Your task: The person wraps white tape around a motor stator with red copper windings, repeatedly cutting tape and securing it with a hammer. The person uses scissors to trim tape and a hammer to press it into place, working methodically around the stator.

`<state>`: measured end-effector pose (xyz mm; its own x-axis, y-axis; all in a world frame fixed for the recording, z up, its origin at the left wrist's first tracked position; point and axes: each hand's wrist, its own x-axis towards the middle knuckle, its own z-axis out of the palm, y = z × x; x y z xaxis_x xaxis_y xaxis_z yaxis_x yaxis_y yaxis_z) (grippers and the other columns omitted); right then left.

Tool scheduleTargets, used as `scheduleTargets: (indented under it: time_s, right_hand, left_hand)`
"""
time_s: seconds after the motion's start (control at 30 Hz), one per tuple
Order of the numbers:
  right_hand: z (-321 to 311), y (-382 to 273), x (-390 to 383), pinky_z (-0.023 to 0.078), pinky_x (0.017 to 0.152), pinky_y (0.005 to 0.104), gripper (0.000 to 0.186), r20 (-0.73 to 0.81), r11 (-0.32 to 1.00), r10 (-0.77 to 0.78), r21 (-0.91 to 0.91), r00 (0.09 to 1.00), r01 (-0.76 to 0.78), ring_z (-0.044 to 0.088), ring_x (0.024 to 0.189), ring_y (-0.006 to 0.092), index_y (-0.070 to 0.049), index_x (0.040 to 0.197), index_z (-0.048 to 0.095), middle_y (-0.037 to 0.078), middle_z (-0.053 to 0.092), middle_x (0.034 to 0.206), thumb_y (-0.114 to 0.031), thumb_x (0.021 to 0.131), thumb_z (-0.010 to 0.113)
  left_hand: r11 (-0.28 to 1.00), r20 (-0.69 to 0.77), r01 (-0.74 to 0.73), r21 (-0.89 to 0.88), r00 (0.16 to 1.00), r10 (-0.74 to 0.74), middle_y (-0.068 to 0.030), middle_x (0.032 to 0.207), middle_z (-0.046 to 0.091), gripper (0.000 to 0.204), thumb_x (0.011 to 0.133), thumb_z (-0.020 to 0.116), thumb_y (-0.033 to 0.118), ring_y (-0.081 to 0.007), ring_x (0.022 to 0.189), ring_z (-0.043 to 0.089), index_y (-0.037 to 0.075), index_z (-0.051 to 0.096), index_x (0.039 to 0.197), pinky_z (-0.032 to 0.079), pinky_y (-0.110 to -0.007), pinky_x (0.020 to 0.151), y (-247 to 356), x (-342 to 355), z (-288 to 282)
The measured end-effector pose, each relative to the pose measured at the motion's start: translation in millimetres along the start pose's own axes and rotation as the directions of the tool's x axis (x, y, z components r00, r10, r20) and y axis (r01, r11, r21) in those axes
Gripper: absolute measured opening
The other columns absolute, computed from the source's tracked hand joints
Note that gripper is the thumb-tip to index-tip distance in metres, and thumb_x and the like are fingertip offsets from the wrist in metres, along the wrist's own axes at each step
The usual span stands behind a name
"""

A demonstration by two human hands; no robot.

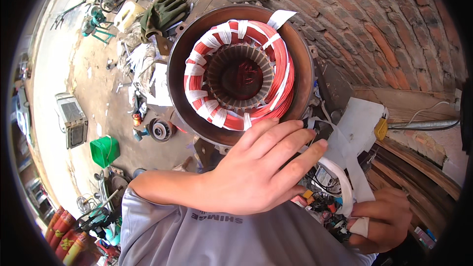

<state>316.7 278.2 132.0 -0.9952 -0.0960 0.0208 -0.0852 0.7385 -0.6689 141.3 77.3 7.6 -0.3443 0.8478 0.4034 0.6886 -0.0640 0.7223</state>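
Note:
A round brown metal motor housing stands in front of me, with a stator core inside. Red wire windings ring the core. White binding tape wraps the left and upper parts in bands, while more bare red wire shows on the right. A loose tape end sticks up at the upper right. My left hand lies across the near rim, fingers stretched out, fingertips by the windings' lower right. At the lower right my right hand is closed on a long white tape; a thicker white curved strip runs beside it.
A brick wall rises at the right. Dark green gloves lie behind the housing on the left. A green bucket, a small motor part and a grey metal box stand on the left. Cluttered small parts lie near my right hand.

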Motion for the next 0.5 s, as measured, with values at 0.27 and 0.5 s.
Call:
scheduleTargets:
  time_s: [0.27,0.5]
  right_hand:
    - [6.8,-20.6,-46.4,0.044,0.048,0.0312,0.04,-0.122,0.979,0.103,0.187,0.987,-0.079,0.062,0.05,0.0224,-0.006,0.077,0.07,0.008,0.066,0.063,-0.041,0.085,0.085]
    - [-16.5,-1.0,-55.9,0.047,0.055,0.0314,0.021,0.225,0.995,0.085,0.035,0.971,-0.095,0.067,0.061,0.0213,-0.001,0.084,0.073,0.01,0.067,0.071,-0.014,0.078,0.089]
  left_hand:
    - [0.989,-0.388,0.06,-0.135,0.915,-0.109,-0.01,0.08,0.069,0.025,0.097,0.071,0.008,-0.0185,0.06,0.06,-0.007,0.065,0.117,0.05,-0.03,0.061,64.6,-18.9,-29.4]
    - [0.975,-0.797,-0.11,-0.192,0.597,-0.09,0.0023,0.063,0.047,0.03,0.113,0.048,0.025,-0.0067,0.056,0.042,-0.003,0.06,0.116,0.052,-0.039,0.084,101.5,-100.9,-85.8]
